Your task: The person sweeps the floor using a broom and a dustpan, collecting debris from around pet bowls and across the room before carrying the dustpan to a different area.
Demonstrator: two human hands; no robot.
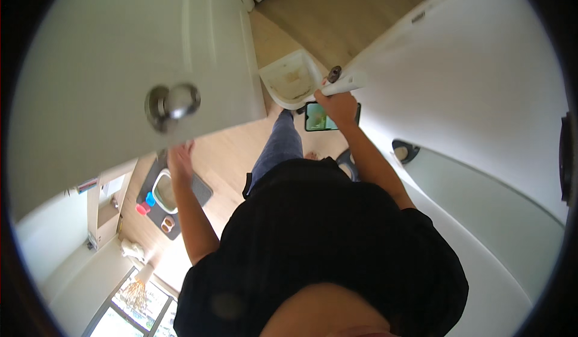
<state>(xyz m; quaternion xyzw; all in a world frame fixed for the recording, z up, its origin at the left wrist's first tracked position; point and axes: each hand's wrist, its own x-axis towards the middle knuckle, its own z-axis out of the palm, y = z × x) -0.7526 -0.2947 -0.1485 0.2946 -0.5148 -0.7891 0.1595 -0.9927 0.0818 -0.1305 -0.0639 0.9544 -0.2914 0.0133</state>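
Note:
A white plastic dustpan-like scoop point(293, 77), with brown smudges on its bottom, hangs near the top centre. My right hand point(338, 104) is closed around the white handle point(345, 85) beside it. A phone point(318, 116) with a lit screen shows partly behind my right wrist. At the left, my left hand point(181, 152) is at the lower edge of a white door point(216, 57) and partly hidden by it; its grip cannot be made out. A round metal doorknob point(174, 104) sits on that door.
A white panel or wall point(451, 79) takes up the right side. Down at the left, a litter tray point(165, 191) stands on a grey mat point(151, 174) with a pet feeding bowl point(168, 224). Shelves point(108, 213) and a window point(113, 323) lie beyond.

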